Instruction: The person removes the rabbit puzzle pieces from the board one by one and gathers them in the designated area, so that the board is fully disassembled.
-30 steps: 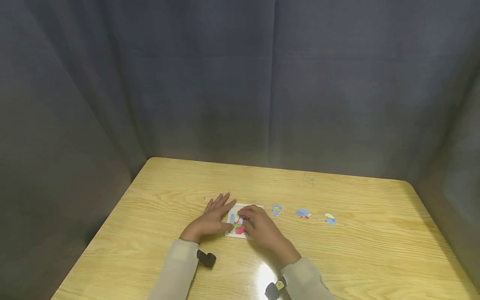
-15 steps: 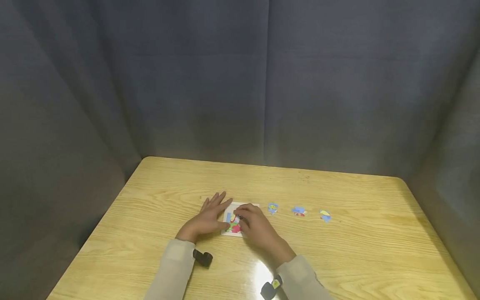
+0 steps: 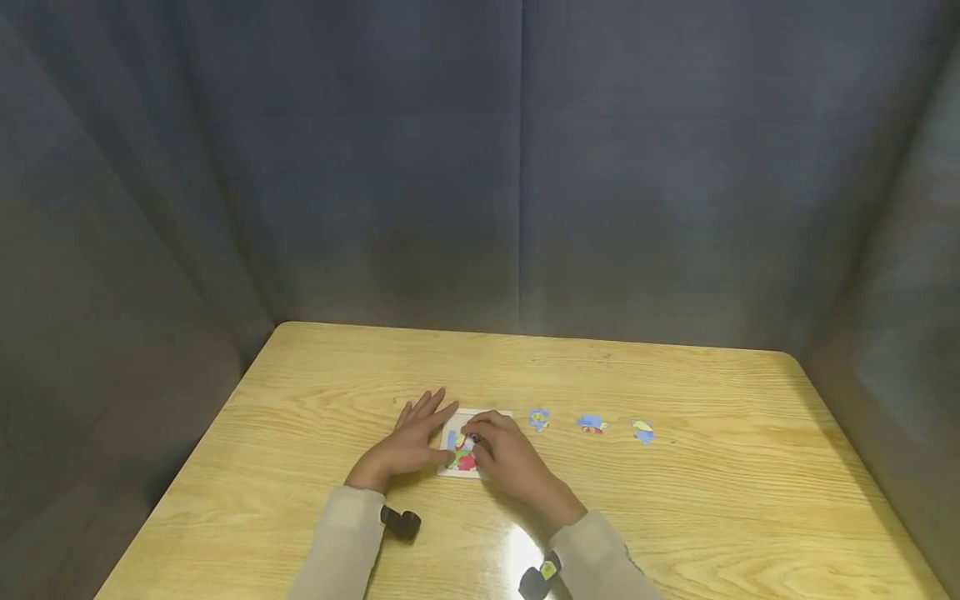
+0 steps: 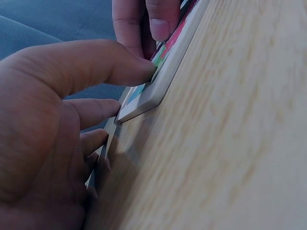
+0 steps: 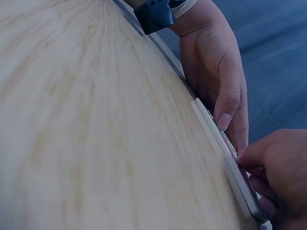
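Curling over the right part of a small framed jigsaw board (image 4: 152,96), the right grip (image 3: 517,462) has thumb and fingertips drawn together on the picture; whether a piece is pinched between them I cannot tell, since the hand covers that spot. Such close fingertip contact would suit seating or lifting a thin, flat piece. The left grip (image 3: 408,446) clasps nothing: its fingers are straight and spread, the thumb resting on the picture's near-left part, the index finger lying along the frame's left side toward the far corner. Probably it steadies the board against sliding. Between the hands shows a red and green patch (image 3: 467,460) of the picture, with a pale, likely unfilled area at the far left.

To the board's right, well apart from one another, three loose pieces lie in a row: a blue-and-yellow piece (image 3: 539,419) nearest, a blue-and-red piece (image 3: 592,424) in the middle, a yellow-topped piece (image 3: 642,430) farthest. That spacing presumably makes each easy to pick up singly on the right hand's side. All rest on a wood-grain bench (image 3: 712,508), backed by a dark curtain (image 3: 375,167).
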The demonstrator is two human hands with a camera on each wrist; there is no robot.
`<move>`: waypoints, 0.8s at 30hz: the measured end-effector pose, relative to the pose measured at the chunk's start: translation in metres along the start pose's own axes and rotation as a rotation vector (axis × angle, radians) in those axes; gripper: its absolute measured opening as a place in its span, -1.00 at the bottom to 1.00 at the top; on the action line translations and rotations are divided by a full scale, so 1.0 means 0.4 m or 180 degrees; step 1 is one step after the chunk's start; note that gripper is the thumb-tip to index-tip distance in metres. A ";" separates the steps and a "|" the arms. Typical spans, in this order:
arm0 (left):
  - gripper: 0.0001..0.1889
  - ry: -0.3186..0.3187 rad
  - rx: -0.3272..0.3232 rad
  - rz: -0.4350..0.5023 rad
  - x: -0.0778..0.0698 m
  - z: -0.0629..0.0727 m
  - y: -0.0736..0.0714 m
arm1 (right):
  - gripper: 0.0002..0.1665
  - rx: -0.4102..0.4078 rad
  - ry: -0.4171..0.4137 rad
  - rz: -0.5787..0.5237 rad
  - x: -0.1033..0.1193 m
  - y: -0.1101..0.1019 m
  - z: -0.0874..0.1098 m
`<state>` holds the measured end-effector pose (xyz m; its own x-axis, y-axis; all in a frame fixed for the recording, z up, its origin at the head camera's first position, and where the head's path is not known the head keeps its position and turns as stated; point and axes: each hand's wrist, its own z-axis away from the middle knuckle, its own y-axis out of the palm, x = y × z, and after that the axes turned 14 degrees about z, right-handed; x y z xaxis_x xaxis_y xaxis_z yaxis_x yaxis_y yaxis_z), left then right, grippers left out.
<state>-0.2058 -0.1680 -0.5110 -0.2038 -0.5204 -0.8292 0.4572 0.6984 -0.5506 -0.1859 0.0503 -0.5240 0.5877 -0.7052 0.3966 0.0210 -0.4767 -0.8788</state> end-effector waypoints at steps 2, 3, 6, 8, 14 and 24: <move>-0.14 -0.0029 -0.0011 0.0014 0.002 0.001 0.001 | -0.66 -0.0011 -0.0017 -0.0008 -0.001 0.003 0.000; -0.14 -0.0055 -0.0008 0.0024 0.003 0.000 0.001 | -0.66 -0.0004 -0.0024 -0.0005 -0.001 0.003 0.000; -0.13 -0.0059 -0.0030 0.0083 0.001 0.001 0.001 | -0.66 -0.0004 -0.0026 -0.0007 -0.001 0.001 0.000; -0.13 -0.0064 -0.0032 0.0072 0.002 0.001 0.002 | -0.66 -0.0003 -0.0028 -0.0020 0.000 -0.001 -0.001; -0.13 -0.0049 -0.0009 0.0071 0.004 0.002 0.002 | -0.66 -0.0034 -0.0079 -0.0054 0.000 -0.002 0.001; -0.13 -0.0043 -0.0047 0.0014 0.004 0.002 0.000 | -0.64 -0.0004 -0.0024 -0.0123 -0.001 -0.002 -0.002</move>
<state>-0.2053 -0.1692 -0.5122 -0.1899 -0.5240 -0.8303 0.4451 0.7079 -0.5485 -0.1868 0.0508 -0.5233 0.5926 -0.6823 0.4282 0.0427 -0.5043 -0.8625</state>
